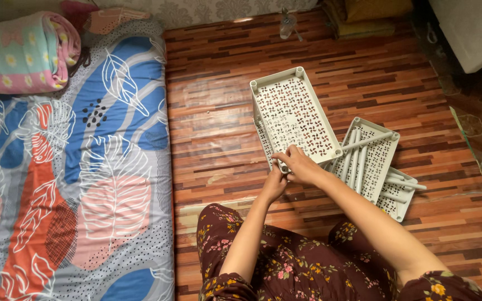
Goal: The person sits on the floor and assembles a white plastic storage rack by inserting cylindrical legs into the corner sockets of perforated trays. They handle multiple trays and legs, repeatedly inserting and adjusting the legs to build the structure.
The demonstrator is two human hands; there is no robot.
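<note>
Two hands meet at the near corner of the perforated plastic shelf tray [294, 114] that we hold tipped up off the wooden floor [218, 111]. Our right hand [302, 165] curls over the corner with its fingers closed on the rim, and our left hand [274, 184] comes up from below, fingers pressed together around the same corner, apparently on a socket or a short post there; the exact grip is hidden by the knuckles.

We judge the tray light and fairly stiff: thin moulded plastic, pierced all over with a pinwheel pattern, so it should flex a little if twisted from one corner. Its smooth surface could slip in the fingers. The raised rim and the round corner sockets look like the soundest places to take hold, while the pierced panel looks weaker.

Beneath it lies a second tray of the same kind, only partly visible. Just to the right, another tray [372, 161] rests flat on the floor carrying several pale plastic tubes [358, 156], with one more tray [400, 198] tucked under it. On our left, well apart, a patterned mattress [68, 167] lies with a folded blanket [26, 53] at its far end.
</note>
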